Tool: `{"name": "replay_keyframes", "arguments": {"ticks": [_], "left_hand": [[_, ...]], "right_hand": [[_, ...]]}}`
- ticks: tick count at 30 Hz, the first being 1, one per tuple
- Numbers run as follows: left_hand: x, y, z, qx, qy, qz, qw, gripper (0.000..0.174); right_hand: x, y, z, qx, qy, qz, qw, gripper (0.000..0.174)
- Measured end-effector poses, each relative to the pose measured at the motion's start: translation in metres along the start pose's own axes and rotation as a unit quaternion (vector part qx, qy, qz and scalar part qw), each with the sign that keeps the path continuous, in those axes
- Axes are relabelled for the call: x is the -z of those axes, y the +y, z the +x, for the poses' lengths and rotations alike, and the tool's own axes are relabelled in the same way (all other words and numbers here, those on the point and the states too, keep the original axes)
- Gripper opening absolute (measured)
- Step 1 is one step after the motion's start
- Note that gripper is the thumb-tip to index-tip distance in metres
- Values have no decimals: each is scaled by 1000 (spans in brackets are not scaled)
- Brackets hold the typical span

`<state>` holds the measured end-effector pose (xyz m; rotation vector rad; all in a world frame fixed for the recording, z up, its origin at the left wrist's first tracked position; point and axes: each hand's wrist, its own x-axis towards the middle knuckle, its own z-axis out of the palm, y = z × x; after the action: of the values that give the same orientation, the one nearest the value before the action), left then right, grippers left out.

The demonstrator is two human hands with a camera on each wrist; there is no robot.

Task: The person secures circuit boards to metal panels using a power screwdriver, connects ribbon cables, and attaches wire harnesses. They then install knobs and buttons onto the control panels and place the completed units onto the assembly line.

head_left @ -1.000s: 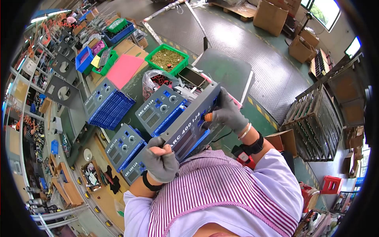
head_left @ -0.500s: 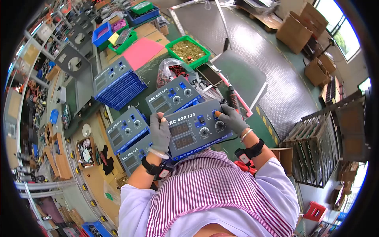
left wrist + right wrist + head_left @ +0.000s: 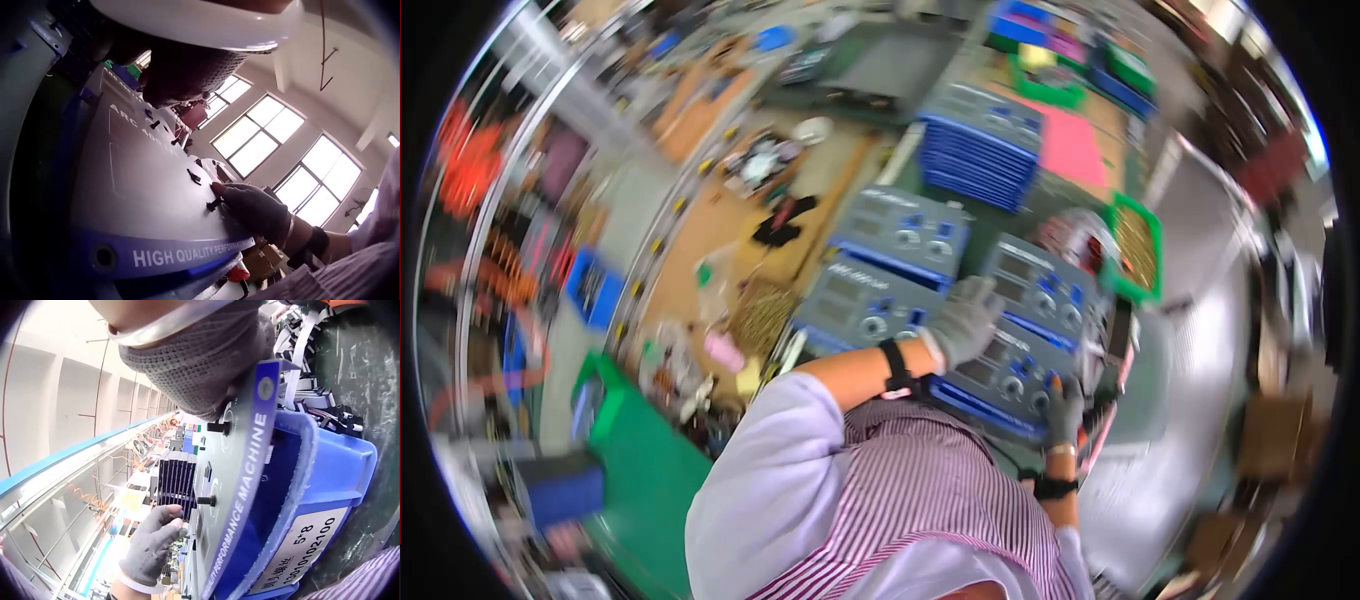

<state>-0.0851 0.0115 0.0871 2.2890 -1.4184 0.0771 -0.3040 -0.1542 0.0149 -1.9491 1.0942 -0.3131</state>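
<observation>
Gripping panel [image 3: 1012,374] at blue bin [image 3: 340,481]: left hand [image 3: 965,320], right hand [image 3: 1062,405]

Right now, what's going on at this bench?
A person in grey gloves holds a grey-and-blue ARC welder front panel, one hand at each end. The left hand grips one edge and the right hand grips the other, fingertips by the control shafts. In the right wrist view the panel is over a blue bin. Several matching panels lie on the bench beside it. The head view is blurred.
</observation>
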Motion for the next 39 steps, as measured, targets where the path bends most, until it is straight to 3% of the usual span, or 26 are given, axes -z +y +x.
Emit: {"name": "replay_keyframes", "arguments": {"ticks": [2, 6, 8, 10, 11, 12, 14, 16, 18, 20, 22, 24, 28, 29, 32, 33, 36, 39], "left_hand": [[8, -4, -15, 22, 60, 1, 998, 32], [39, -39, -80, 144, 125, -31, 981, 31], [62, -65, -134, 203, 153, -31, 967, 31], [64, -101, -197, 289, 186, -29, 939, 25], [66, -118, -230, 371, 168, -9, 913, 22], [68, -136, -264, 449, 146, 10, 882, 20], [70, -180, -337, 536, 120, 36, 835, 18], [73, -226, -409, 603, 159, 34, 781, 17], [82, -261, -461, 661, 124, 103, 733, 20], [95, -296, -510, 662, -63, 143, 733, 22], [104, -317, -529, 712, -88, 125, 686, 22], [122, -325, -532, 807, 47, 45, 587, 22], [107, -363, -558, 823, 4, 31, 566, 25], [121, -359, -551, 844, 28, -4, 536, 30], [111, -371, -556, 838, 40, 94, 537, 27], [116, -370, -557, 822, 33, 84, 563, 24], [119, -382, -566, 820, -46, -10, 571, 24], [103, -385, -581, 802, 48, 29, 594, 32]], "right_hand": [[2, -8, -1, 28, 12, -4, 1000, 21], [23, -34, 1, 9, -98, -123, 987, 28], [27, 16, 23, 114, -16, -104, 988, 34], [40, -30, 10, 89, -5, -92, 992, 39], [44, -17, 20, 65, -4, 3, 998, 40], [49, -15, 23, 98, -13, -1, 995, 41], [40, -57, 5, 125, -13, 32, 992, 40], [14, -99, -17, 154, -22, 47, 987, 38], [-14, -132, -38, 182, -58, 16, 982, 36], [-42, -160, -59, 209, -117, -54, 969, 35], [-72, -184, -90, 246, -129, -58, 959, 31], [-90, -196, -108, 265, -151, -83, 949, 31], [-113, -210, -135, 240, -175, -90, 951, 29], [-118, -211, -141, 244, -170, -88, 951, 28], [-134, -220, -158, 228, -168, -76, 956, 28], [-139, -219, -159, 241, -173, -84, 951, 28], [-160, -235, -173, 254, -178, -103, 945, 27], [-181, -261, -189, 301, -191, -129, 926, 27]]}}
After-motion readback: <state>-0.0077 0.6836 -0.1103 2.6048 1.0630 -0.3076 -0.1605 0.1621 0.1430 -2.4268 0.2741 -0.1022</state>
